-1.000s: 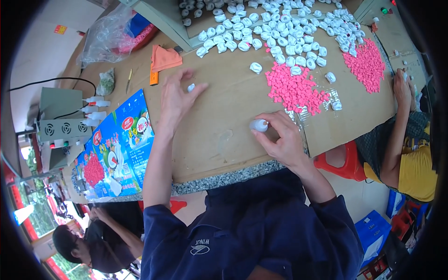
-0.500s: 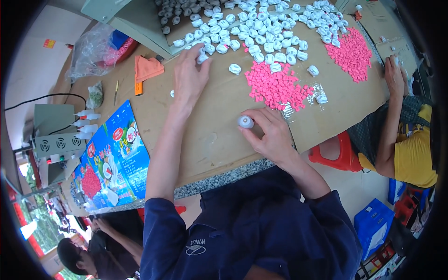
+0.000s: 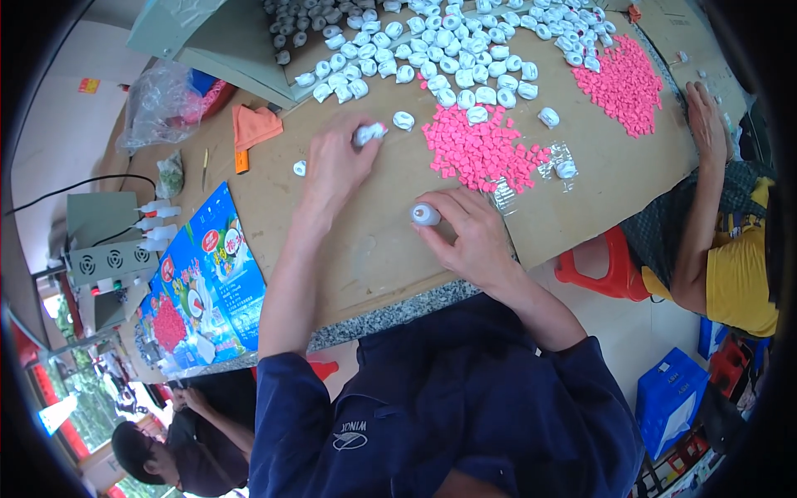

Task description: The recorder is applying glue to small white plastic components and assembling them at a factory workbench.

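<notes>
Pinched in the fingers of my left hand (image 3: 339, 162) is a small white rounded piece (image 3: 369, 134), lifted over the cardboard-covered table. My right hand (image 3: 471, 236) grips a small translucent squeeze bottle (image 3: 425, 214), its narrow tip turned up toward me. Past my right hand lies a heap of small pink pieces (image 3: 477, 149). Many white rounded pieces like the held one form a pile (image 3: 448, 62) at the far side. Single ones rest apart: a white piece (image 3: 403, 121) right of my left hand and another (image 3: 300, 168) beside my left wrist.
A blue printed sheet (image 3: 207, 274) covers the table's left part, with pink pieces on it. Behind it are an orange cloth (image 3: 256, 126), a knife (image 3: 205, 170) and several squeeze bottles (image 3: 158, 224). A second pink heap (image 3: 623, 87) lies near a co-worker's arm (image 3: 706, 158) at right.
My left hand has drawn back from the edge of the white pile toward me, with the white piece in its fingers. My right hand still holds the bottle. The view has shifted slightly.
</notes>
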Demonstrator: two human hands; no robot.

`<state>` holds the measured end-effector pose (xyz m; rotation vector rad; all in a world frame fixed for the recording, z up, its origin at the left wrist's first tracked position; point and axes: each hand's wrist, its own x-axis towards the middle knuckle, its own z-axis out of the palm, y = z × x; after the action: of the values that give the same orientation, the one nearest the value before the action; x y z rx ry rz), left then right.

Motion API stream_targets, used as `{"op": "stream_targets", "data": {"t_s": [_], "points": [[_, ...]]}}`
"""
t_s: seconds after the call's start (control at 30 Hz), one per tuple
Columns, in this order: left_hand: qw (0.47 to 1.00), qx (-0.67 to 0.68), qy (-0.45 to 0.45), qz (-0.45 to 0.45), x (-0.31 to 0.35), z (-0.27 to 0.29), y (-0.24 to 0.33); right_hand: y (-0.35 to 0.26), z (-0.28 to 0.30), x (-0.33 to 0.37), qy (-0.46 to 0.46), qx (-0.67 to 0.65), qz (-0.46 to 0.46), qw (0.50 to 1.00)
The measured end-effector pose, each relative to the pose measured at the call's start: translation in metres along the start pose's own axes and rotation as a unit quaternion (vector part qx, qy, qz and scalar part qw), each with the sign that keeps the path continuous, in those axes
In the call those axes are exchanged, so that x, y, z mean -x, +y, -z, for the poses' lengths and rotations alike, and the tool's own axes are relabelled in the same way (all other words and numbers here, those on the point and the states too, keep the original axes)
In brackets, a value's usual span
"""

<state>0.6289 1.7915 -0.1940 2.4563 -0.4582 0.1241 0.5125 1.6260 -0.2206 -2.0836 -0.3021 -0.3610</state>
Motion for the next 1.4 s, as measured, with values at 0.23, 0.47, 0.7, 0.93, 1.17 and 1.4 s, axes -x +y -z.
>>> {"op": "stream_targets", "data": {"t_s": [0.23,0.47,0.7,0.93,1.17,1.4], "points": [[0.999,0.005,-0.026,0.045,0.057,0.02,0.002,-0.003,0.0,-0.002,-0.007,0.031,0.001,0.999],[0.975,-0.126,0.147,-0.11,-0.058,-0.01,-0.039,-0.008,-0.002,0.004,0.016,0.043,0.002,0.999],[0.984,-0.14,0.035,-0.105,-0.084,-0.032,-0.032,0.001,-0.006,0.007,0.027,0.021,-0.006,0.999],[0.991,-0.044,-0.04,-0.123,-0.015,-0.014,-0.012,0.002,-0.004,0.005,0.031,0.008,0.005,0.999],[0.994,-0.009,-0.036,-0.105,0.047,-0.005,0.005,-0.001,-0.005,0.002,0.033,0.029,0.01,0.999],[0.991,-0.021,0.048,-0.125,-0.029,0.004,0.003,0.003,-0.002,0.0,0.033,0.012,0.019,0.999]]}}
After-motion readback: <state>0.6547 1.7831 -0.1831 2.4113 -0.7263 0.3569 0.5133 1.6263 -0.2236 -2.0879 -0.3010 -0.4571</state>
